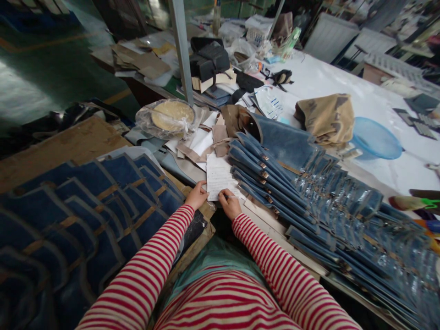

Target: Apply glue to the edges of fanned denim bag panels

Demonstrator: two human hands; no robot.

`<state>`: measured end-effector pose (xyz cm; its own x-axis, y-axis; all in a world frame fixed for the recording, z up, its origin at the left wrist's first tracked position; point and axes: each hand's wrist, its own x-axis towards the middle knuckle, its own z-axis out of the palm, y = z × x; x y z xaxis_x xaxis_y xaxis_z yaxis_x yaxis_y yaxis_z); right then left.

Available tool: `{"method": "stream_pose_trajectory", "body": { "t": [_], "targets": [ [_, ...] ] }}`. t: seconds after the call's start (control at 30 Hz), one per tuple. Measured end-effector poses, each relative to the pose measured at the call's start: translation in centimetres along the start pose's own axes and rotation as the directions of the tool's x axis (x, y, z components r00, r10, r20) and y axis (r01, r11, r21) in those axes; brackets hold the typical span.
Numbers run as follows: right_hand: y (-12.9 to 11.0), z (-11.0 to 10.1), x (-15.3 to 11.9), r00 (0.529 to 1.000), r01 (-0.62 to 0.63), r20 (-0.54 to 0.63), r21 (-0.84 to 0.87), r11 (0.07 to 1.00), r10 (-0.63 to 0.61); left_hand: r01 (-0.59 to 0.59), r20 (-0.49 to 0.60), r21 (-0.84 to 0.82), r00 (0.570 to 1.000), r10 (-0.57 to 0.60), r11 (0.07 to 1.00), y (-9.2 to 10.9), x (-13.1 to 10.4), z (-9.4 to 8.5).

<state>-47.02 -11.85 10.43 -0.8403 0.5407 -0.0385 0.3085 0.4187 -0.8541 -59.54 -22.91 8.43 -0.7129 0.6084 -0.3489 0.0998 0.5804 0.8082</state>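
A white sheet of paper [219, 176] with lines of writing lies in front of me at the table's near edge. My left hand [197, 195] is closed at the sheet's left edge, fingers and thumb on its lower corner. At the lower right of the sheet, my right hand [230, 204] has its fingers pinched around what looks like a slim pen, mostly hidden by the fingers. Just right of the sheet lies a row of overlapping blue leather-like pieces [292, 192] with metal fittings. Brown and white scraps [202, 142] lie beyond it.
Flat blue panels with grey edging [85, 206] cover the left side. Farther back are a plastic-wrapped bowl of yellowish paste [172, 114], a metal post [182, 50], a black bundle [210, 59], a brown cloth [326, 117] and a translucent blue lid [376, 137].
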Motion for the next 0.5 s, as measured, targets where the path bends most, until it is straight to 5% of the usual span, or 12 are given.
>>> {"method": "stream_pose_trajectory", "body": {
  "t": [0.5],
  "targets": [
    [0.13,0.28,0.11,1.0,-0.026,-0.009,-0.005,1.0,0.026,-0.003,-0.002,-0.015,1.0,0.003,1.0,0.12,-0.11,-0.03]
  ]
}}
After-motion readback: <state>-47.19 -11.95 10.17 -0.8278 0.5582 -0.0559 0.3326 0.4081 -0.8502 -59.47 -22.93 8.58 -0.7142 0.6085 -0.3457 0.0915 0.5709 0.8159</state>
